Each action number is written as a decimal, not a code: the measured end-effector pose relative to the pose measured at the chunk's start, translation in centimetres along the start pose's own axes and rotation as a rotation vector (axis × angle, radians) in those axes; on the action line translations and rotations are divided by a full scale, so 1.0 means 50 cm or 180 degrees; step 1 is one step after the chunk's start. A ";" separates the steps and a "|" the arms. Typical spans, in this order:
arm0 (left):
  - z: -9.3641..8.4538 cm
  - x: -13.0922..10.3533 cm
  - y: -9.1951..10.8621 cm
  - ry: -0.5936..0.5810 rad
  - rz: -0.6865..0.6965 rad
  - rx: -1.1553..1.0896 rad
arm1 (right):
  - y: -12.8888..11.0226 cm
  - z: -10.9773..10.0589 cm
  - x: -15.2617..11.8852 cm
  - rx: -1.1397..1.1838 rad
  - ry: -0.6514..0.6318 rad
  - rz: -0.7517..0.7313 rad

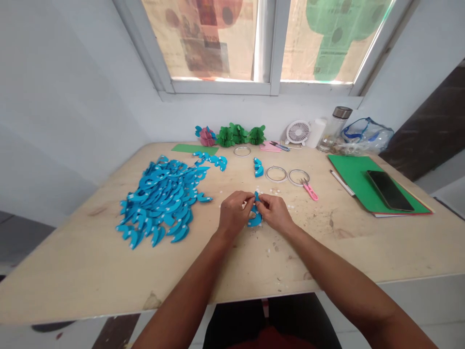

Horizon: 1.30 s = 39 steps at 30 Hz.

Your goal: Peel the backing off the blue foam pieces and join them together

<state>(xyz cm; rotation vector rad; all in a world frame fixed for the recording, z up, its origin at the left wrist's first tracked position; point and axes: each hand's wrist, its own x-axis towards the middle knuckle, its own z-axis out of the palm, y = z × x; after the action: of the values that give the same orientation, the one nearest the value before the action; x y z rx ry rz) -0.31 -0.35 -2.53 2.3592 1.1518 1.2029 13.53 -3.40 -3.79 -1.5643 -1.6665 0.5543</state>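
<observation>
Evidently, the work is partway along: a curved bright-blue folded-paper piece [255,222] sits between the two hands, just above the pale wooden worktop [203,271] near its middle. The left hand [234,209] has its grip pinching the top of that piece, and the right hand [275,209] pinches it from the other side; whether its parts are joined cannot be told.

Small white patches show on many pieces in the large heap of curved blue paper pieces [156,198] at the left, so those seem prepared but lie loose. A smaller cluster of blue paper pieces [218,161] lies beyond the heap, and a short blue paper piece [258,167] rests behind the hands. Farther back stand a pink-and-blue paper figure [208,136] and some leafy green paper figures [238,134], which look complete. White scraps [290,207] dot the wood beside the right hand.
</observation>
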 end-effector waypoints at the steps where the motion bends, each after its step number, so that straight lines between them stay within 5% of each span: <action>1: 0.000 0.000 0.000 0.0000 0.0012 0.0010 | 0.000 0.000 0.000 -0.0009 0.0001 -0.0006; 24: -0.002 0.003 -0.003 -0.0044 -0.0135 -0.0213 | -0.003 -0.004 0.001 0.0107 -0.0002 0.0008; 39: 0.002 -0.001 -0.005 0.0042 0.0216 0.0296 | -0.001 0.001 0.001 0.0075 -0.0033 0.0020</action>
<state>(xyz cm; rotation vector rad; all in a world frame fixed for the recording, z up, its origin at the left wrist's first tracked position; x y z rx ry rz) -0.42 -0.22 -2.76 2.4811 1.1644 1.2133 13.48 -3.37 -3.76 -1.5528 -1.6576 0.5842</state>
